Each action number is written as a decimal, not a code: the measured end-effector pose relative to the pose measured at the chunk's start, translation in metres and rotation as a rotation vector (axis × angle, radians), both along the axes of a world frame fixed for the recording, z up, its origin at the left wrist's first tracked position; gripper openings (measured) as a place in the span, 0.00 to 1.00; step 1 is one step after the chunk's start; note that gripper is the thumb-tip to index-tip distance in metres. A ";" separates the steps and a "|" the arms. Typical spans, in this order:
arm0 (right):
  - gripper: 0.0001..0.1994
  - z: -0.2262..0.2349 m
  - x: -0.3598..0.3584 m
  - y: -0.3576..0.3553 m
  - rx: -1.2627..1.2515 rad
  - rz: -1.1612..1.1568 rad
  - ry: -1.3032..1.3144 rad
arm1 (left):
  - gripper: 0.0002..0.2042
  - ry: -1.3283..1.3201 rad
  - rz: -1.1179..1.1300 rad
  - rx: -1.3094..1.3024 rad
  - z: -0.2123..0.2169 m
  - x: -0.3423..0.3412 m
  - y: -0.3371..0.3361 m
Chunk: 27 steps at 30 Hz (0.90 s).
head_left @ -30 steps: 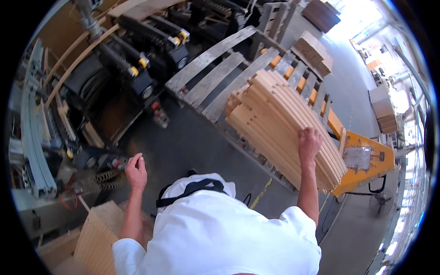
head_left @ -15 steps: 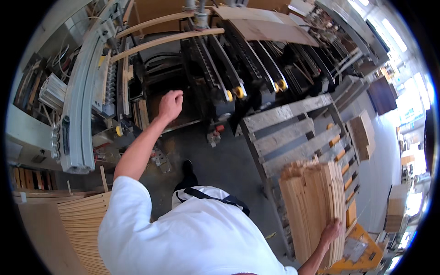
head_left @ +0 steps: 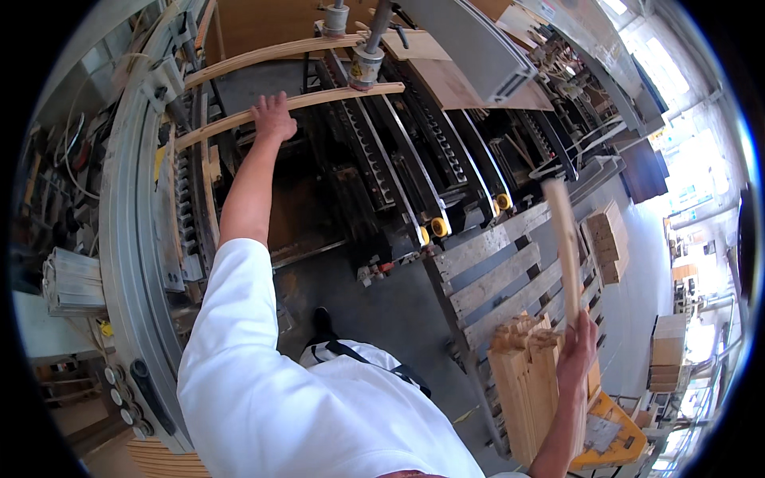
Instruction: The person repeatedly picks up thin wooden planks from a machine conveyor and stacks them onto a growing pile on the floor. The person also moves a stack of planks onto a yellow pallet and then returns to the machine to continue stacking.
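My left hand (head_left: 274, 121) is at the nearer of two slightly curved wooden slats, with its fingers stretched out over the edge of that slat (head_left: 327, 97). I cannot tell whether it grips the wood. The slat lies across the machine, with a round metal clamp (head_left: 365, 68) standing over its right part. My right hand (head_left: 578, 350) is closed around the lower end of another wooden slat (head_left: 564, 247), which is raised upright and a little blurred. Below that hand stands a stack of similar slats (head_left: 518, 382) on a pallet.
The farther slat (head_left: 263, 57) lies under a second clamp (head_left: 335, 20). Dark machine rails (head_left: 398, 167) with yellow end wheels run toward me. A grey metal beam (head_left: 131, 239) curves along the left. The wooden pallet (head_left: 494, 283) is at right, beside an orange-yellow part (head_left: 617, 434).
My left hand has moved forward onto the nearer slat, its fingers opening out. My right hand has lifted one slat from the stack. The view has shifted.
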State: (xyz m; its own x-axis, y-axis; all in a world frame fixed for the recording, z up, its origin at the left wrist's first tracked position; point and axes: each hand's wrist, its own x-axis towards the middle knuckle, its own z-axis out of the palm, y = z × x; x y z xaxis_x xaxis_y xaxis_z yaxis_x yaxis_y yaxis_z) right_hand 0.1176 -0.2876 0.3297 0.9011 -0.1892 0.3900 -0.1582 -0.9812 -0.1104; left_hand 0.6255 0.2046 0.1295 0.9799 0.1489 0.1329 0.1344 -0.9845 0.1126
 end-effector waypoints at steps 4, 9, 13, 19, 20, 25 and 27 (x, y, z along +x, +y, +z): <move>0.21 -0.006 0.111 0.042 0.077 0.247 0.062 | 0.21 0.018 -0.201 0.034 -0.008 -0.008 0.008; 0.19 -0.046 0.255 0.096 -0.001 0.518 0.212 | 0.15 0.011 -0.297 -0.315 -0.012 -0.122 -0.046; 0.19 -0.097 0.372 0.171 -0.045 0.832 0.210 | 0.11 0.176 -0.299 -0.552 -0.005 -0.237 -0.097; 0.18 -0.174 0.489 0.309 -0.001 1.230 0.078 | 0.15 0.335 -0.275 -0.641 0.017 -0.361 -0.121; 0.18 -0.184 0.500 0.331 -0.003 1.249 0.080 | 0.16 0.332 -0.244 -0.656 0.019 -0.375 -0.118; 0.16 -0.217 0.539 0.394 -0.089 1.222 0.051 | 0.18 0.384 0.003 -0.679 0.048 -0.439 -0.098; 0.13 -0.215 0.556 0.403 -0.109 1.159 0.049 | 0.20 0.364 0.139 -0.726 0.046 -0.473 -0.093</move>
